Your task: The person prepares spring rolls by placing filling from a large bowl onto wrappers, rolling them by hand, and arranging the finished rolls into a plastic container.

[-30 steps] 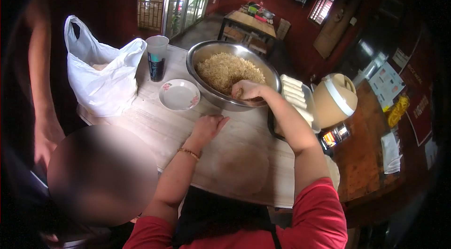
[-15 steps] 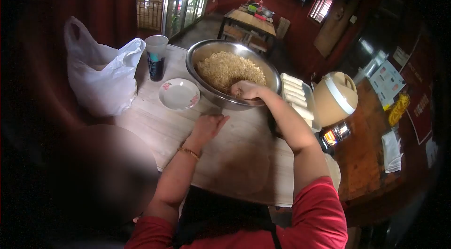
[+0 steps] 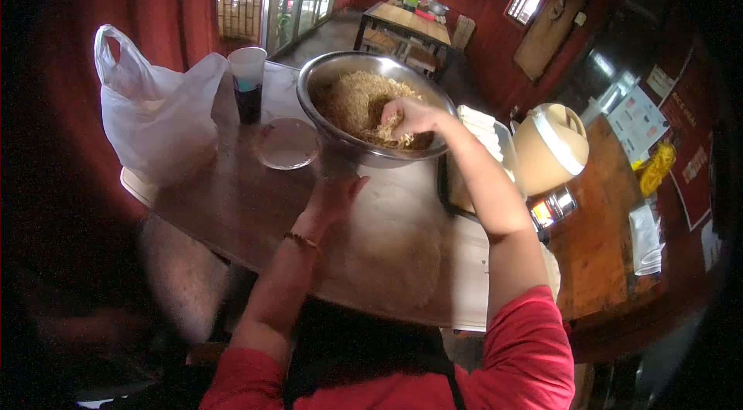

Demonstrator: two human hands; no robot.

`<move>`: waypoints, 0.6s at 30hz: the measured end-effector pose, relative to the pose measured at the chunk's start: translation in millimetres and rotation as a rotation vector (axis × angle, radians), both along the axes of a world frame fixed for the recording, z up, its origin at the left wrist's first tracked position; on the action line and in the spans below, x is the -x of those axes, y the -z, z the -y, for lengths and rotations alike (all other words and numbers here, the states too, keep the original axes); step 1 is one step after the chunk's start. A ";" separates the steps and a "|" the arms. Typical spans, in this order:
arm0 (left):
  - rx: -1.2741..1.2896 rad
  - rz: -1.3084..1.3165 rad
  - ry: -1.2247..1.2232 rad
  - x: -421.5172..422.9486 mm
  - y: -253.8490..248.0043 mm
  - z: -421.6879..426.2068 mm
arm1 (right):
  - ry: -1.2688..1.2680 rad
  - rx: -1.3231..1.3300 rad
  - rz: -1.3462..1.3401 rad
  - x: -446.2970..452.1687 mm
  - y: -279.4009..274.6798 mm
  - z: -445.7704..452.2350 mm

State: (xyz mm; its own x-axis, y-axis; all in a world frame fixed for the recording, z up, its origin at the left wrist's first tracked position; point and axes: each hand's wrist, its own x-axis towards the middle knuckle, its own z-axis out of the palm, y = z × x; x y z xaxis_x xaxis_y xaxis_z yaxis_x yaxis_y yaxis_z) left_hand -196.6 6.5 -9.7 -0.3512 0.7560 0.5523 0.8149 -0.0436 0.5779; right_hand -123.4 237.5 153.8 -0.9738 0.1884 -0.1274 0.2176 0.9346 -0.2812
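Observation:
A large steel bowl (image 3: 309, 112) holds a heap of pale brown shredded filling (image 3: 364, 92). My right hand (image 3: 410, 117) is inside the bowl near its right side, fingers closed round a clump of the filling, with strands showing beneath them. My left hand (image 3: 333, 197) rests low over the table in front of the bowl, thumb sticking out to the right and nothing visible in it; its other fingers are partly hidden in shadow. Between my forearms a thin round wrapper (image 3: 395, 263) lies flat on the table (image 3: 457, 286), its edge faint.
Right of the bowl, white rolls (image 3: 484, 127) lie in a clear tray, beside a beige insulated pot (image 3: 549, 143) and a lit phone (image 3: 551, 209). To the left are a flowered plate (image 3: 286, 144), a plastic cup of dark drink (image 3: 248, 89) and a white plastic bag (image 3: 159, 123).
My right hand has lifted slightly within the bowl, and a clump of filling now shows in its fingers. My left hand has shifted a little. The view has tilted slightly, and the table looks darker.

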 end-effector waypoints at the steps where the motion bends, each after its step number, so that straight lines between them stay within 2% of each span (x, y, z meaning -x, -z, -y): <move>1: 0.040 0.030 -0.023 -2.9 -5.8 3.3 | 0.023 0.057 0.000 -3.5 -9.8 7.0; 3: -0.007 0.045 -0.014 -7.3 -18.7 13.8 | -0.105 0.014 -0.092 -8.4 -17.2 -4.9; 5: -0.045 0.069 0.002 -5.6 -16.3 13.5 | -0.080 -0.089 -0.134 -25.7 -47.5 22.5; 7: 0.122 0.113 0.061 7.3 1.7 2.2 | -0.035 0.055 -0.174 -41.8 -63.7 43.0; 8: 0.142 0.123 0.071 13.1 10.9 -3.4 | -0.085 -0.050 -0.227 -51.6 -70.0 54.5; 9: 0.004 0.102 0.095 18.5 20.1 -9.2 | -0.059 0.003 -0.194 -61.8 -78.4 66.7; 10: -0.134 0.081 0.117 19.9 25.5 -12.2 | -0.102 -0.068 -0.210 -72.4 -84.8 80.2; 11: -0.117 0.087 0.122 17.4 19.4 -8.0 | -0.147 -0.140 -0.228 -83.0 -83.9 90.8; 13: 0.094 0.122 0.059 11.1 -9.3 9.2 | -0.270 -0.043 -0.280 -101.1 -66.6 102.1; 15: 0.125 0.121 0.021 5.1 -14.9 14.1 | -0.210 0.098 -0.210 -116.4 -41.8 118.0; 17: 0.063 0.200 0.018 3.6 -14.0 15.9 | -0.177 0.066 -0.108 -129.7 -17.7 139.3; 18: 0.145 0.197 0.007 0.1 -19.9 20.3 | -0.173 0.135 -0.103 -134.7 2.6 143.8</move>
